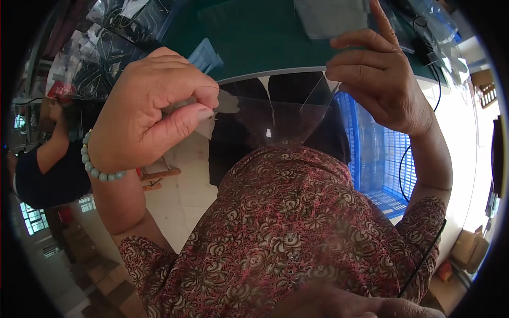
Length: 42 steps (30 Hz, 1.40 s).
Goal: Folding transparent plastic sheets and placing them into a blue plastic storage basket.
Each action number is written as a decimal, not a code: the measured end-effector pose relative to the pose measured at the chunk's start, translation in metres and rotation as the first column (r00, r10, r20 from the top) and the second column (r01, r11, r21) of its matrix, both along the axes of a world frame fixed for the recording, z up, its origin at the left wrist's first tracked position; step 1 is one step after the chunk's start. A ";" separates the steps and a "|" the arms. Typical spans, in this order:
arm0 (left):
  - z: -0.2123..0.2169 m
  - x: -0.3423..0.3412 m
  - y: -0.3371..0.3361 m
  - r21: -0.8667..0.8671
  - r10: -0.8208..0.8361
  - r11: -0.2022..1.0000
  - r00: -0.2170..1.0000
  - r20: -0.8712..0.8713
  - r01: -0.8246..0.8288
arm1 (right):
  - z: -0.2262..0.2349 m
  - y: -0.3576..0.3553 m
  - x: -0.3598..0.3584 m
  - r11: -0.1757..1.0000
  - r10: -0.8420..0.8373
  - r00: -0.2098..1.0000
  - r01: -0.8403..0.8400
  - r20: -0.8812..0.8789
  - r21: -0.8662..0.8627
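Observation:
A piece of clear plastic film (275,119) is stretched between my two hands, above my lap and just in front of the table edge. I cannot tell whether it is a single sheet or a bag. My left hand (156,108), with a beaded bracelet at the wrist, pinches the film's left end between thumb and bent forefinger. At the other end, my right hand (376,74) has its fingertips closed on the film's upper right corner, and one finger sticks up. The exact grip of the right thumb is partly hidden.
Ahead lies a green tabletop (249,32) with a light-blue piece (205,56) near its edge. Cables in clear bags (101,63) sit far left; a black cable (422,47) lies right. A blue plastic basket (395,164) stands low right. Another person (50,169) is at left.

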<state>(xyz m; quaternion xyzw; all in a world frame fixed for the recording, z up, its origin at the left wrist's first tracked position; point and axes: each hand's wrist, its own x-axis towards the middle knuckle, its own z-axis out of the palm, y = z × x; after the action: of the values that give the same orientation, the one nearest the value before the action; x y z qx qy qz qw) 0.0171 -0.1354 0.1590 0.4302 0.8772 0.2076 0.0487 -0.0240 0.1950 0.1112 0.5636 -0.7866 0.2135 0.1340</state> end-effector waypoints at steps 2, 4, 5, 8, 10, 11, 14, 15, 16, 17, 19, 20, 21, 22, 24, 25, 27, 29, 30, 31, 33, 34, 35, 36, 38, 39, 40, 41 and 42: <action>0.007 0.010 0.005 0.068 -0.044 0.997 0.999 -0.025 0.045 | -0.009 -0.001 -0.004 0.992 0.072 0.997 -0.071 0.005 -0.105; 0.005 0.021 0.015 0.078 -0.011 0.997 0.997 -0.072 0.016 | -0.012 -0.007 0.007 0.981 0.089 0.989 -0.067 0.116 -0.182; 0.003 0.024 0.017 0.085 0.035 0.996 0.993 -0.114 -0.026 | -0.013 -0.013 0.014 0.963 0.126 0.966 -0.064 0.228 -0.260; -0.009 0.025 0.020 0.126 0.069 0.991 0.985 -0.159 -0.050 | -0.023 -0.030 0.032 0.935 0.090 0.866 0.097 0.493 -0.341; -0.015 0.029 0.018 0.177 0.234 0.956 0.972 0.027 -0.235 | -0.047 -0.034 0.028 0.851 0.159 0.725 0.244 0.670 -0.466; -0.019 0.031 0.016 0.193 0.378 0.887 0.900 0.216 -0.419 | -0.050 -0.030 0.025 0.851 0.158 0.724 0.245 0.672 -0.465; -0.056 0.028 0.003 0.501 0.369 0.775 0.919 0.135 -0.385 | -0.053 -0.029 0.021 0.894 0.019 0.749 0.285 0.662 -0.347; -0.062 0.027 -0.001 0.500 0.369 0.775 0.919 0.139 -0.386 | -0.055 -0.030 0.021 0.921 -0.015 0.842 0.221 0.540 -0.320; -0.066 0.027 -0.006 0.467 0.360 0.813 0.931 0.064 -0.346 | -0.056 -0.031 0.020 0.946 -0.037 0.914 0.162 0.403 -0.281; -0.070 0.026 -0.010 0.429 0.345 0.849 0.938 -0.011 -0.307 | -0.053 -0.033 0.023 0.946 -0.038 0.913 0.164 0.407 -0.280; -0.078 0.025 -0.013 0.447 0.402 0.819 0.916 0.002 -0.360 | -0.042 -0.039 0.029 0.963 -0.143 0.943 0.202 0.300 -0.177; -0.080 0.025 -0.014 0.464 0.456 0.785 0.890 0.013 -0.410 | -0.042 -0.039 0.030 0.964 -0.141 0.943 0.201 0.303 -0.175; -0.082 0.026 -0.014 0.463 0.458 0.784 0.889 0.015 -0.413 | -0.041 -0.040 0.030 0.970 -0.141 0.960 0.183 0.243 -0.161; -0.083 0.028 -0.013 0.505 0.497 0.677 0.839 0.222 -0.535 | -0.041 -0.042 0.030 0.975 -0.137 0.974 0.165 0.181 -0.146; -0.082 0.030 -0.015 0.510 0.504 0.556 0.754 0.422 -0.656 | -0.043 -0.045 0.031 0.980 -0.134 0.977 0.155 0.168 -0.125; -0.081 0.030 -0.016 0.497 0.475 0.569 0.755 0.452 -0.655 | -0.044 -0.046 0.031 0.983 -0.137 0.979 0.153 0.152 -0.103; -0.081 0.027 -0.019 0.483 0.446 0.583 0.754 0.482 -0.653 | -0.046 -0.046 0.031 0.983 -0.136 0.977 0.154 0.163 -0.103; -0.081 0.025 -0.019 0.461 0.412 0.772 0.897 0.160 -0.437 | -0.046 -0.043 0.030 0.983 -0.132 0.975 0.152 0.177 -0.099; -0.079 0.027 -0.016 0.461 0.414 0.771 0.896 0.163 -0.440 | -0.046 -0.042 0.029 0.988 -0.124 0.979 0.137 0.161 -0.076; -0.075 0.030 -0.010 0.415 0.369 0.838 0.928 0.047 -0.354 | -0.045 -0.041 0.029 0.991 -0.117 0.983 0.126 0.144 -0.054; -0.069 0.034 -0.002 0.356 0.310 0.895 0.949 -0.064 -0.268 | -0.047 -0.038 0.027 0.990 -0.130 0.980 0.137 0.151 -0.039; -0.067 0.035 0.001 0.272 0.329 0.924 0.923 -0.202 -0.269 | -0.047 -0.038 0.027 0.989 -0.141 0.978 0.146 0.155 -0.023; -0.066 0.036 0.003 0.186 0.329 0.942 0.882 -0.337 -0.281 | -0.047 -0.038 0.027 0.989 -0.142 0.978 0.147 0.155 -0.022; -0.069 0.036 0.006 0.186 0.328 0.942 0.883 -0.335 -0.279 | -0.046 -0.037 0.029 0.989 -0.145 0.977 0.150 0.157 -0.021; -0.077 0.038 0.008 0.183 0.287 0.955 0.879 -0.381 -0.233 | -0.045 -0.038 0.030 0.989 -0.141 0.977 0.147 0.158 -0.021; -0.079 0.041 0.009 0.182 0.289 0.955 0.879 -0.378 -0.235 | -0.046 -0.037 0.031 0.991 -0.127 0.978 0.131 0.164 -0.016; -0.080 0.041 0.009 0.150 0.273 0.961 0.882 -0.384 -0.232 | -0.047 -0.037 0.030 0.993 -0.115 0.979 0.119 0.168 -0.012; -0.081 0.042 0.010 0.118 0.258 0.966 0.885 -0.388 -0.230 | -0.047 -0.037 0.030 0.993 -0.116 0.979 0.120 0.168 -0.012; -0.079 0.044 0.013 0.118 0.258 0.966 0.886 -0.386 -0.230 | -0.046 -0.036 0.030 0.996 -0.084 0.982 0.086 0.166 -0.003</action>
<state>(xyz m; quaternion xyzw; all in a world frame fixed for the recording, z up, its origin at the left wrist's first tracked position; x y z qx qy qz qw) 0.0609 -0.1228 0.0795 0.3511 0.9080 0.1505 -0.1719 0.0056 0.1586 0.0647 0.5089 -0.8174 0.2578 0.0799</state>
